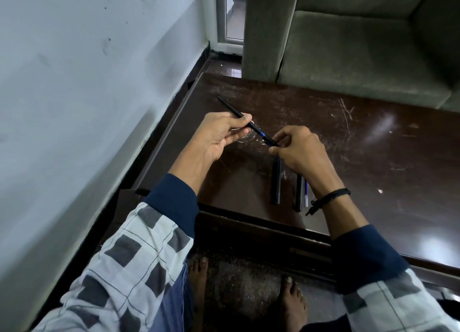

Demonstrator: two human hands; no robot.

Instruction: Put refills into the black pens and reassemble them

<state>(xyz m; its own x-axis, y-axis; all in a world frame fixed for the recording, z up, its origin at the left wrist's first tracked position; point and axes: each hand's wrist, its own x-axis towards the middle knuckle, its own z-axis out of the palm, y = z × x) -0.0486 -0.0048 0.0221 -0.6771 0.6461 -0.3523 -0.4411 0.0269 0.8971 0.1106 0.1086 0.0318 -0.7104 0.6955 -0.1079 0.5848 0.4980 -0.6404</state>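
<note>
Above the surface (pixel 373 145), the left hand (pixel 219 135) grips a black pen (pixel 230 107) while the right hand (pixel 298 150) pinches its near end; two other pens (pixel 275 185) (pixel 298 195) and a refill (pixel 306 197) lie on it.

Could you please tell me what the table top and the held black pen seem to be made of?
Table top: likely varnished wood or laminate, dark brown and glossy; glare patches and pale scratches show. Black pen: probably matte plastic; dull, even surface, no metallic shine.
</note>
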